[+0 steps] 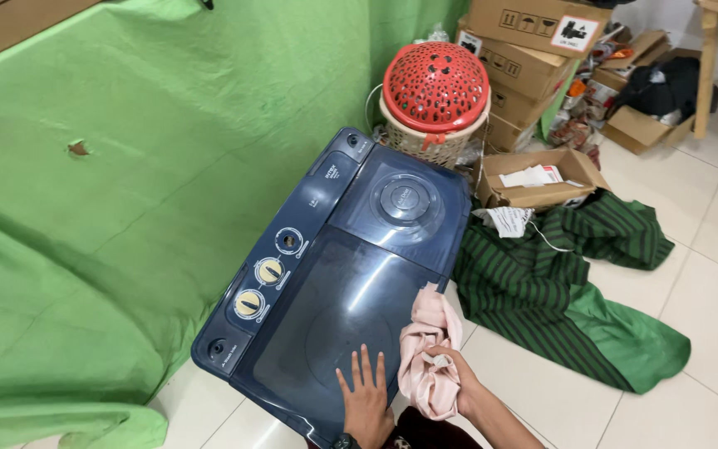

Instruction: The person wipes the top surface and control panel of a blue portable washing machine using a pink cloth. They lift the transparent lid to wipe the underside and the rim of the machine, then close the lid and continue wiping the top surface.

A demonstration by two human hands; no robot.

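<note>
While a green cloth backdrop (126, 208) is covering the wall behind it, a dark blue twin-tub washing machine with a smoky plastic lid (338, 274) is standing at an angle on the white tiled floor (708, 274). To its right a dark green striped fabric (558, 283) is lying crumpled on the tiles, and behind its far corner a woven basket with a red perforated dome lid (435, 100) is sitting among brown cardboard boxes (525, 50).

Judging by the posture, the step in hand is getting the wash tub open: the left hand (365, 399) is lying flat and unclenched on the lid near its front edge, so lifting it would call for a grip under that edge (the lid looks closed now). The right hand (450, 370) is clenching a pale pink garment (430, 349) just off the machine's front right corner; its long axis is running away from the person, its free end touching the lid's right edge.
</note>
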